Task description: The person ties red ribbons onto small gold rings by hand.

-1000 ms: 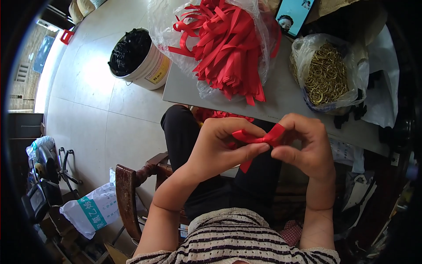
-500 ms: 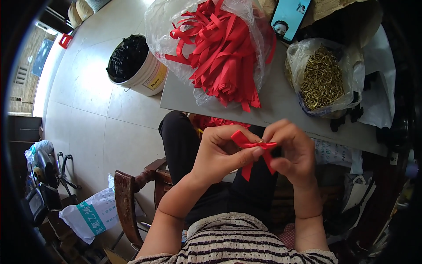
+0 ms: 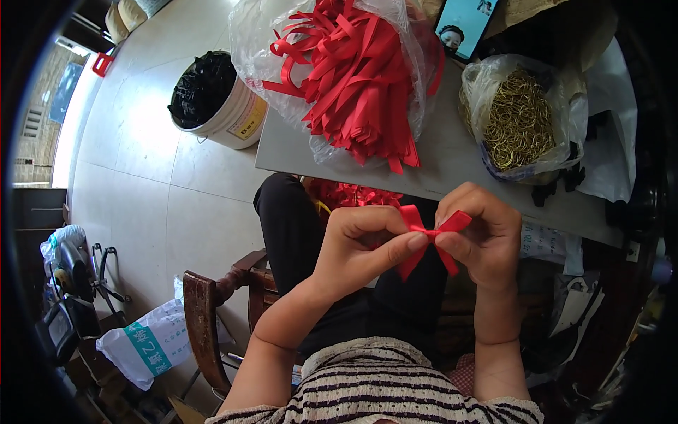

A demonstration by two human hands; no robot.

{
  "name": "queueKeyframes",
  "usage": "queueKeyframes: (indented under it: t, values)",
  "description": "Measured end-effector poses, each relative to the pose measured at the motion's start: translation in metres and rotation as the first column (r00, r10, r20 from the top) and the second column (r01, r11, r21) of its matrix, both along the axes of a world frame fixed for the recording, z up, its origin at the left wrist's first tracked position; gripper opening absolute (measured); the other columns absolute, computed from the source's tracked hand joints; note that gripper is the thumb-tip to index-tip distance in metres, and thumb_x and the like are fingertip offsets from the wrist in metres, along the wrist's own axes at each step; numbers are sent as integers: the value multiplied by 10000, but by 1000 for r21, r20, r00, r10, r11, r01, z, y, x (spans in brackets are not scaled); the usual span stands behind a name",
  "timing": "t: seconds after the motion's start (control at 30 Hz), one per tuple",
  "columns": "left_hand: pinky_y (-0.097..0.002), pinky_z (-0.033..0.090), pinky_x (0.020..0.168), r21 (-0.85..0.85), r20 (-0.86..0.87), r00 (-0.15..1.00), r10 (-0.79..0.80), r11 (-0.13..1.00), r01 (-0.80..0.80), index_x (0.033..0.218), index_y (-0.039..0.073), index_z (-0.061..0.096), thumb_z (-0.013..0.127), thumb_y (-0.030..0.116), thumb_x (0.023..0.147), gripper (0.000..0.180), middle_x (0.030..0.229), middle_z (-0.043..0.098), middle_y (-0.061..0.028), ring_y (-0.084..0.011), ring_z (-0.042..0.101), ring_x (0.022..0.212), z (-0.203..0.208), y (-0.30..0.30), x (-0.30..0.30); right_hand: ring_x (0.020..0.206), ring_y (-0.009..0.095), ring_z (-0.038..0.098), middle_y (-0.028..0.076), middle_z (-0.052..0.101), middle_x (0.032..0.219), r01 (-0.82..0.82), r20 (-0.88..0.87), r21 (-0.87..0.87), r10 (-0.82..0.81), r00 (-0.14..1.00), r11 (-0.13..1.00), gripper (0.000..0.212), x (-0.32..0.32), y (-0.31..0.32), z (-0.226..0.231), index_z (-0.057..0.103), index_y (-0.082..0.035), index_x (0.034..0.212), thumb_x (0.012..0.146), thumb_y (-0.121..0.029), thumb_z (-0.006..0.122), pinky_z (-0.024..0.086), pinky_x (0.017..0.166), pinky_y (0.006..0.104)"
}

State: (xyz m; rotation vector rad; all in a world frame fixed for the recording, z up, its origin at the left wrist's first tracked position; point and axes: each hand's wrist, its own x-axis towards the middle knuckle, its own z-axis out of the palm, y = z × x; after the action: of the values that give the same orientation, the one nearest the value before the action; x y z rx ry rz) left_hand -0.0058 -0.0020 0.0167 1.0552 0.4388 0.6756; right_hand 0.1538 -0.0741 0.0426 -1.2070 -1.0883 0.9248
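Note:
A red ribbon bow [image 3: 453,225] is held above my lap, its two loops spread upward and its tails hanging below the knot. My left hand [image 3: 364,244] pinches it from the left, thumb and forefinger closed close to the knot. From the right, my right hand [image 3: 484,237] grips the other side between thumb and fingers. Beyond my hands, a pile of cut red ribbons [image 3: 360,85] lies in a clear plastic bag [image 3: 251,53] on the table. A bag of thin gold wire pieces [image 3: 522,124] sits at the far right.
The grey table [image 3: 282,145] has its near edge just past my hands. More red bows [image 3: 353,192] lie below that edge. A phone [image 3: 462,28] showing a video call rests at the back. Left stand a bucket [image 3: 219,116] lined in black and a wooden chair arm [image 3: 205,318].
My right hand has shifted slightly right and closed on the bow's right side. The bow has turned, with its loops now spread; the gold bit at its knot no longer shows.

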Motion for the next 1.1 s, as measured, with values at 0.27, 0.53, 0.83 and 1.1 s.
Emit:
queueKeyframes:
  t: [0.27,0.53,0.83,1.1]
  values:
    - [-188,298,462,-182,8,980,-198,964,196,625,-1,577,620,137,841,260,550,509,31,-8,426,522,-1,7,0,668,99,551,61,591,715,-185,45,-114,191,981,976,129,6,1,1,575,13,736,740,-31,697,430,611,215]
    - [-225,264,413,50,29,972,-235,971,233,505,0,507,600,48,769,285,464,456,-14,-41,407,451,-11,11,-5,633,131,555,71,590,689,-345,44,-147,354,934,927,114,10,-1,3,571,18,707,737,-22,674,431,591,239]
    - [-293,343,437,526,-350,937,9,829,189,604,0,562,660,98,771,218,511,473,-82,-188,476,444,-39,2,-20,592,143,555,71,573,682,-101,384,-269,203,901,958,135,6,-12,-34,578,10,725,736,-68,688,426,552,251]
    - [-358,474,506,704,-699,588,407,535,466,711,87,650,597,322,806,259,734,614,-62,-253,606,606,-116,9,-15,604,226,575,79,557,697,187,787,247,-309,534,951,116,4,58,-54,610,-29,776,719,-86,692,449,544,310]
